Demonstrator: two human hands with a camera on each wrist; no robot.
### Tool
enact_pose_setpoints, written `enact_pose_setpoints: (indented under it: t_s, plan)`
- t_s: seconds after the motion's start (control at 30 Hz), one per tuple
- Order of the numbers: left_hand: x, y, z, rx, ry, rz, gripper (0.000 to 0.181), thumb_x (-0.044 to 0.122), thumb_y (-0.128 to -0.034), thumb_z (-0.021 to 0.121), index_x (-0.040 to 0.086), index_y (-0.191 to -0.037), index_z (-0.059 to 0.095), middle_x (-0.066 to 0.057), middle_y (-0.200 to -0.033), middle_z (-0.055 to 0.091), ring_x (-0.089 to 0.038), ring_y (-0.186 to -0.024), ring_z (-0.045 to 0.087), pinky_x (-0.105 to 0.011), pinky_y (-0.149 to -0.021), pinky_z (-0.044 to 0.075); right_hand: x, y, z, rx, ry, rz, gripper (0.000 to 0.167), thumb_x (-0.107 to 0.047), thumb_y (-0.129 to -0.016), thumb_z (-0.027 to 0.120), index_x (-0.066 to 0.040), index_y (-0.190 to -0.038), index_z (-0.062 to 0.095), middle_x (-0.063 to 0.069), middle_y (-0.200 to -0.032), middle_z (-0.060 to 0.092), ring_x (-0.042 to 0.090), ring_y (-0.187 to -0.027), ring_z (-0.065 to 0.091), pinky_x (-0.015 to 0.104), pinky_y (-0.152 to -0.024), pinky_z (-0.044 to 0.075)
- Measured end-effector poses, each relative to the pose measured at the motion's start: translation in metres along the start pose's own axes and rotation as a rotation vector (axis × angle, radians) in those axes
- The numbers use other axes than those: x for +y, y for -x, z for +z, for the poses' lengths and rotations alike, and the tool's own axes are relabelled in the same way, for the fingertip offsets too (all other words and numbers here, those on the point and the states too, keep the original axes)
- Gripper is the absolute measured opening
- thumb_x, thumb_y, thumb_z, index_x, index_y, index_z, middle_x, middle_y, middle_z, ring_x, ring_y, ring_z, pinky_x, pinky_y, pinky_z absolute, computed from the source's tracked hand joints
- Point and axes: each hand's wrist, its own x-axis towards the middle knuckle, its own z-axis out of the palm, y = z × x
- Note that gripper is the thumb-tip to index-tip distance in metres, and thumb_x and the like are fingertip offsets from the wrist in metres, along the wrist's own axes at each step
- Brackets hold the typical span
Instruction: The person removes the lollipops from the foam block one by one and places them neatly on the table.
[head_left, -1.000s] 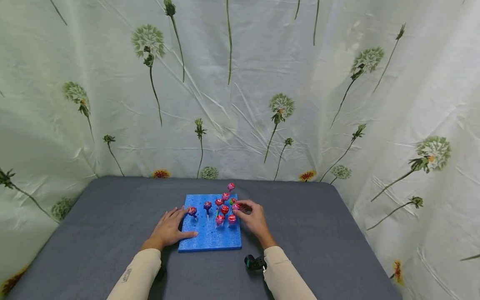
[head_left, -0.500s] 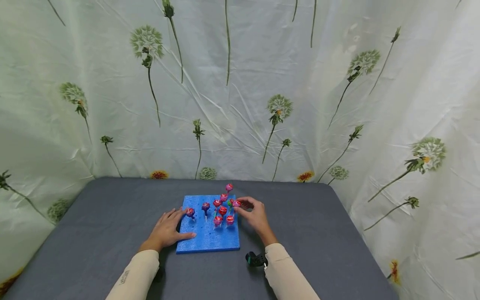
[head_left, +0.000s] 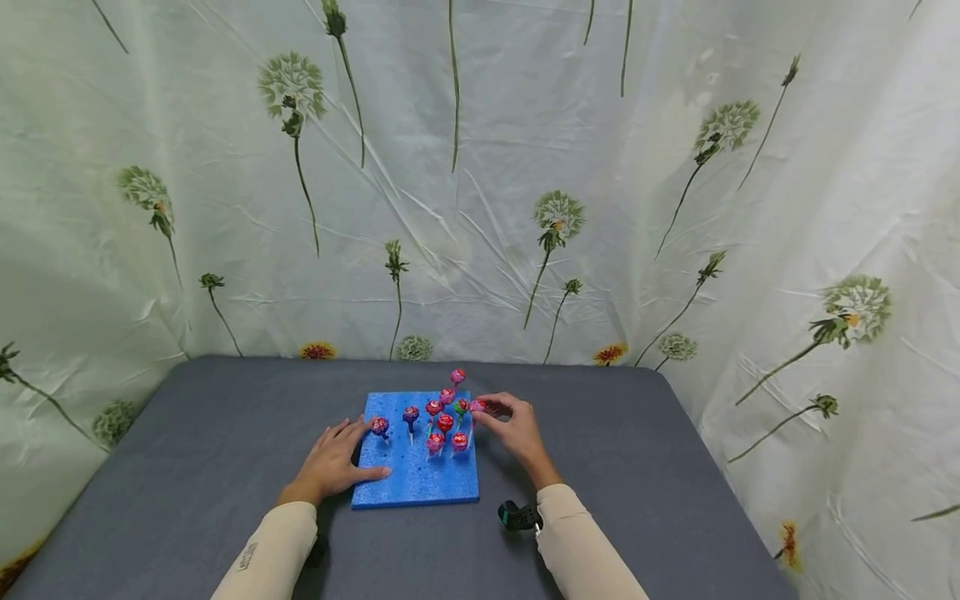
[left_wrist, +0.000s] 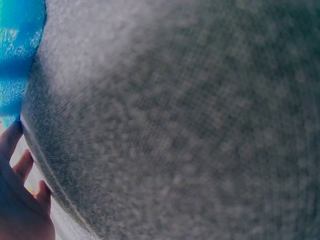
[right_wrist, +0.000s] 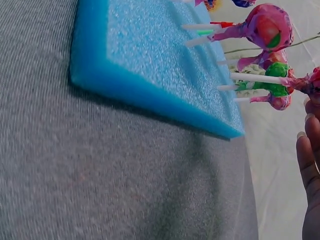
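Nine lollipops (head_left: 446,423) stand planted in a blue foam block (head_left: 412,483) on a grey desk (head_left: 622,500) as the right hand (head_left: 519,431) pinches a pink lollipop (head_left: 477,407) at its right edge, apparently the only one left to settle; whether its tip is seated is unclear. Its stick runs near-upright, candy uppermost. The left hand (head_left: 333,460), fingers spread, rests against the block.

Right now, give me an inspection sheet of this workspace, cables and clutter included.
Surface: dark grey table, with a blue board on it.
Job's things: wrapped lollipops stand on sticks in the board, mostly toward its right side.
Clutter: nothing seen.
Left hand: rests at the board's left edge, thumb over its top.
Right hand: pinches a pink lollipop at the right edge; whether its stick touches the board is unclear.
Cables: nothing seen.
Surroundings: pale dandelion-print curtain behind the table.
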Motion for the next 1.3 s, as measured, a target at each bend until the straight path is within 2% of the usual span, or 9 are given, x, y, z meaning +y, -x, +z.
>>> enact_pose_setpoints:
  t_s: [0.13,0.33,0.53,0.7,0.9,1.03,1.13,1.3]
  plan:
    - [0.0,0.001,0.001,-0.004,0.002,-0.001,0.101,0.067,-0.0719,0.07,0.003,-0.145,0.04,-0.027,-0.148,0.035,-0.05,-0.137,0.025,-0.063,-0.112,0.013,0.024,-0.003,0.002,0.017,0.006,-0.008,0.024,-0.009,-0.084,0.075,-0.001,-0.106,0.071,0.011,-0.095,0.069,0.024,-0.087,0.062,0.048,-0.082,0.053]
    - [0.001,0.002,-0.002,0.003,0.006,0.001,0.1,0.065,-0.0723,0.071,0.002,-0.144,0.041,-0.028,-0.148,0.035,-0.05,-0.137,0.024,-0.063,-0.112,0.013,0.027,-0.005,-0.004,0.006,0.007,-0.01,0.022,-0.012,-0.086,0.073,-0.003,-0.106,0.072,0.007,-0.095,0.069,0.017,-0.087,0.062,0.045,-0.083,0.053]
    - [0.001,0.003,-0.001,-0.012,0.002,-0.011,0.101,0.066,-0.0725,0.07,0.002,-0.145,0.04,-0.028,-0.149,0.034,-0.05,-0.138,0.023,-0.062,-0.113,0.012,0.03,-0.005,-0.005,0.011,0.07,-0.006,0.021,-0.005,-0.087,0.07,0.003,-0.106,0.07,0.012,-0.094,0.069,0.02,-0.085,0.062,0.031,-0.079,0.053]
    - [0.001,0.002,-0.001,-0.004,0.003,-0.01,0.101,0.066,-0.0723,0.07,0.002,-0.144,0.04,-0.028,-0.148,0.034,-0.05,-0.137,0.023,-0.062,-0.113,0.012,0.036,-0.004,-0.008,0.036,0.038,0.014,0.025,-0.005,-0.088,0.069,0.006,-0.11,0.067,0.017,-0.098,0.069,0.026,-0.088,0.062,0.034,-0.08,0.052]
    - [0.001,0.003,0.0,-0.004,0.0,-0.004,0.1,0.065,-0.0727,0.071,0.003,-0.145,0.04,-0.027,-0.148,0.035,-0.05,-0.137,0.024,-0.062,-0.113,0.012,0.042,0.0,-0.011,0.023,0.049,0.022,0.025,-0.013,-0.089,0.069,0.001,-0.11,0.069,0.01,-0.098,0.07,0.019,-0.088,0.062,0.029,-0.08,0.052]
    - [0.001,0.003,0.002,-0.005,0.002,-0.002,0.1,0.064,-0.0722,0.071,0.003,-0.145,0.04,-0.027,-0.148,0.035,-0.05,-0.137,0.024,-0.062,-0.113,0.012,0.045,0.001,-0.012,0.01,0.077,0.028,0.022,-0.013,-0.09,0.069,-0.001,-0.108,0.07,0.008,-0.094,0.07,0.018,-0.084,0.062,0.027,-0.075,0.052]
    - [0.001,0.002,0.003,-0.001,0.004,-0.003,0.101,0.065,-0.072,0.071,0.002,-0.145,0.041,-0.027,-0.149,0.035,-0.05,-0.137,0.024,-0.062,-0.113,0.012,0.046,-0.001,-0.013,0.014,0.07,0.04,0.022,-0.014,-0.09,0.068,-0.002,-0.108,0.071,0.008,-0.094,0.07,0.017,-0.084,0.062,0.026,-0.071,0.051]
    - [0.0,0.001,0.001,0.006,0.004,-0.009,0.1,0.066,-0.0719,0.071,0.003,-0.144,0.041,-0.027,-0.149,0.035,-0.049,-0.137,0.025,-0.062,-0.113,0.012,0.045,-0.008,-0.014,0.001,0.06,0.048,0.023,-0.016,-0.091,0.067,-0.002,-0.109,0.07,0.009,-0.097,0.07,0.018,-0.086,0.063,0.026,-0.074,0.053]
